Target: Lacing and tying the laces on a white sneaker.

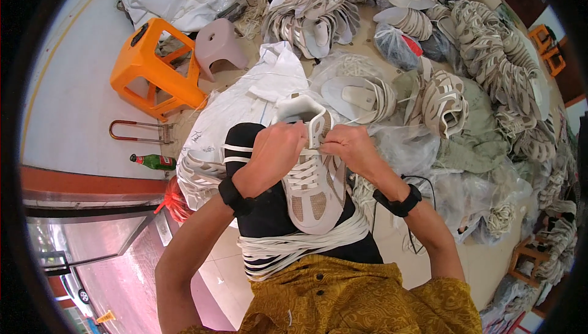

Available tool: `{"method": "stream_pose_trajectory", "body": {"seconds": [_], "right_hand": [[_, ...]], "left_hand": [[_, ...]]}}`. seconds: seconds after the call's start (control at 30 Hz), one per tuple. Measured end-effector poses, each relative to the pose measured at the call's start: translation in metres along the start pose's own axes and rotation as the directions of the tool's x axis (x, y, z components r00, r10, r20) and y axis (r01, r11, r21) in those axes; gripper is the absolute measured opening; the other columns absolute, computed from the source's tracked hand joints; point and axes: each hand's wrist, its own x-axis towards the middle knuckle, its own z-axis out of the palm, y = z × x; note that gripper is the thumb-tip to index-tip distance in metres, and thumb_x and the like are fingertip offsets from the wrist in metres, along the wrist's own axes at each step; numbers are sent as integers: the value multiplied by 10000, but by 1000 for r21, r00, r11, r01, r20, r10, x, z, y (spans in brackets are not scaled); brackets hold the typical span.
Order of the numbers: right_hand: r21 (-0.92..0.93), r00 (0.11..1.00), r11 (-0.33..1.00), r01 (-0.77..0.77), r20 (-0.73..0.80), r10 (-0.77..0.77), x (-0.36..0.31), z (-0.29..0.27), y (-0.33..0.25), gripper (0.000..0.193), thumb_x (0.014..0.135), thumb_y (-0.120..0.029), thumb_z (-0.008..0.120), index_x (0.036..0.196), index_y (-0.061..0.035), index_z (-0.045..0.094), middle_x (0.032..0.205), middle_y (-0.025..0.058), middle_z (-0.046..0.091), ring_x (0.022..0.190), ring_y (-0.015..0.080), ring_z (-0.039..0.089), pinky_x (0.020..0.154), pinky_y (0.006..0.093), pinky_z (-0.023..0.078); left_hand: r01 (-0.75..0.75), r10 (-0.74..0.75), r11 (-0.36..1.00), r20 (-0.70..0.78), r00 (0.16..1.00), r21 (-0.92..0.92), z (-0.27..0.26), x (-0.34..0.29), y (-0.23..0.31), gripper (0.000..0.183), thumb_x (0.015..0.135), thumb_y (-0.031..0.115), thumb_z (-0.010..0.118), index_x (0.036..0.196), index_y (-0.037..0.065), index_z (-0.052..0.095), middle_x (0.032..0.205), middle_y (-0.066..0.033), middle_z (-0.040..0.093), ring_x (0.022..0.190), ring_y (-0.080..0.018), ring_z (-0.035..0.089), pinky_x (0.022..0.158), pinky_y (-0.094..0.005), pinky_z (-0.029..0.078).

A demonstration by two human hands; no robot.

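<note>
A beige and white sneaker (315,208) rests on my dark-trousered leg, toe toward me and collar opening away. White shoelace (303,174) crosses its lower eyelets in rows. My left hand (277,153) is closed in a pinch at the left eyelet edge, by the upper lacing; its fingertips are partly hidden. My right hand (354,149) pinches at the upper right eyelets, on the lace there. A thick bundle of loose white laces (294,249) lies across my lap, and a few strands loop around my left knee.
Stacked shoe uppers (315,18) and a long row of shoes (496,52) cover the floor ahead and right. A finished-looking shoe (444,104) and a single shoe (358,98) lie closer. On the left are an orange stool (156,67), a small mauve stool (219,45) and a green bottle (153,162).
</note>
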Motion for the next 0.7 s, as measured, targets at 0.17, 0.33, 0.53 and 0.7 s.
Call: {"method": "stream_pose_trajectory", "body": {"seconds": [0.17,0.33,0.53,0.7], "right_hand": [[-137,992,991,-11,-124,-6,1,7,4,81,672,-99,604,663,-18,602,594,78,523,552,209,536,490,302,426],[-345,943,897,276,-81,-322,-2,16,12,82,647,-130,595,607,-69,558,571,51,479,552,211,528,477,326,441],[-432,950,878,206,-127,-286,-8,20,12,79,618,-108,599,590,-74,534,574,45,466,537,204,522,464,315,441],[-252,930,907,338,-60,-363,-4,11,16,82,641,-125,595,600,-77,543,603,48,515,547,212,543,492,341,442]], "left_hand": [[20,-20,1000,53,998,9,7,3,-1,124,774,138,510,770,64,609,686,-127,591,655,-314,575,583,-403,448],[59,-57,998,43,997,-33,15,7,1,146,748,104,490,712,38,615,643,-182,582,625,-333,582,564,-423,456],[99,-102,974,0,995,-203,19,8,1,144,732,104,490,738,51,624,672,-165,593,654,-338,582,594,-436,455],[96,-34,975,290,956,-203,12,24,-6,145,711,98,492,731,63,631,707,-160,599,691,-343,579,625,-432,450]]}}
